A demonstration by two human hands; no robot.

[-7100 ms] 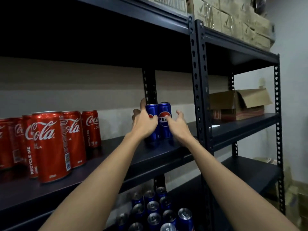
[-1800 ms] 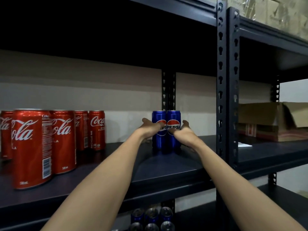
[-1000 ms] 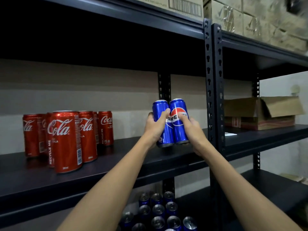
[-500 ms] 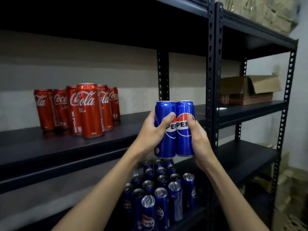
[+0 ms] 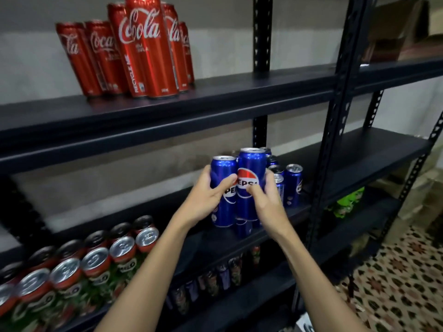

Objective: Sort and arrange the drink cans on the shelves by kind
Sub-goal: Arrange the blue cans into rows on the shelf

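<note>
Two tall blue Pepsi cans stand side by side in my hands. My left hand [image 5: 206,200] grips the left Pepsi can [image 5: 221,171]. My right hand [image 5: 265,200] grips the right Pepsi can [image 5: 251,164], with the fingers across its logo. Both cans hang just above the middle shelf [image 5: 354,152], in front of a cluster of several more blue Pepsi cans [image 5: 291,185] that my hands partly hide. Several red Coca-Cola cans [image 5: 141,49] stand grouped on the shelf above.
Several green and red Milo cans [image 5: 96,262] fill the left of the middle shelf. More dark cans [image 5: 220,276] stand on the shelf below. A black upright post [image 5: 335,121] divides the racks. A green bag [image 5: 347,202] and a cardboard box [image 5: 395,32] sit on the right rack, above a patterned floor [image 5: 395,288].
My hands lifted both Pepsi cans off the upper shelf beside the Coca-Cola cans and carried them down to the middle shelf's Pepsi cluster. My view tilted downward.
</note>
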